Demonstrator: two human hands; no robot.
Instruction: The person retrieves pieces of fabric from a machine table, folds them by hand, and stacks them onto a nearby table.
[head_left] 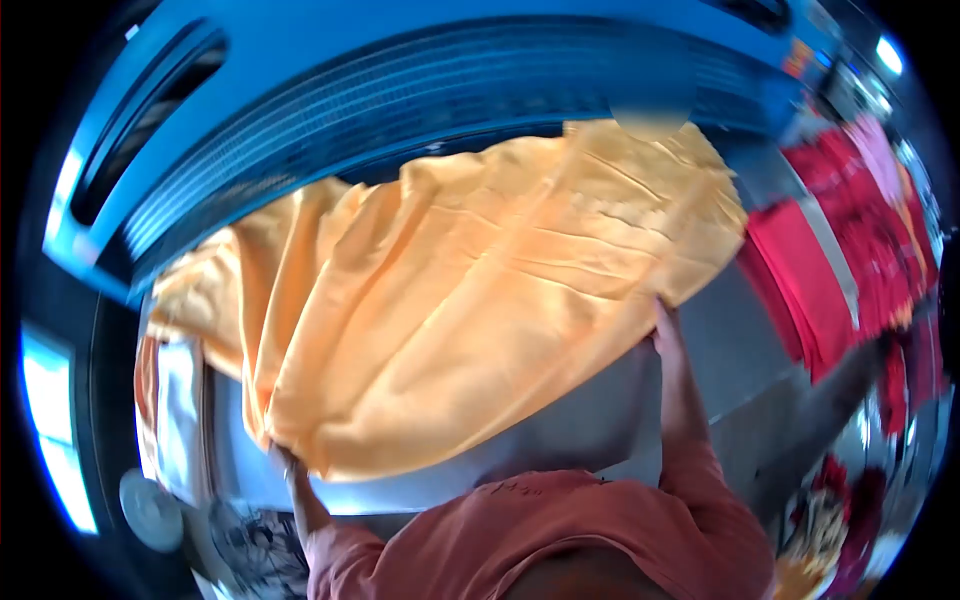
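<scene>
A large golden-yellow cloth (460,300) lies spread with folds over a grey metal table (570,430). At the cloth's lower left corner, where the folds gather, my left hand (285,462) is closed on its edge. My right hand (662,322) holds the right part of the near edge, its fingers partly hidden by the fabric. The far edge of the cloth reaches the blue machine (420,90).
Red folded fabric (800,280) lies at the right. White folded cloth (180,420) sits on the table's left end. A round white object (152,510) stands at the lower left, and more fabrics (825,520) are heaped at the lower right.
</scene>
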